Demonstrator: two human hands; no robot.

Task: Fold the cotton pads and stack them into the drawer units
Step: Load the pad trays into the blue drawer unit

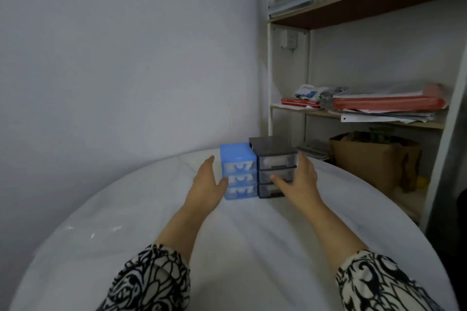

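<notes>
Two small three-drawer units stand side by side at the far edge of the round white table (151,209): a blue drawer unit (237,156) on the left and a black drawer unit (274,151) on the right, all drawers shut. White shapes show through the translucent drawer fronts. My left hand (206,184) lies against the blue unit's left side with fingers straight and the thumb at its front. On the other side my right hand (299,179) reaches the black unit's right side, fingers straight, thumb across the middle drawer. No loose cotton pads are visible on the table.
A shelf unit (353,113) with papers, red folders and cloth stands at the back right. A brown cardboard box (371,159) sits on the floor beside the table. A plain wall lies behind the table.
</notes>
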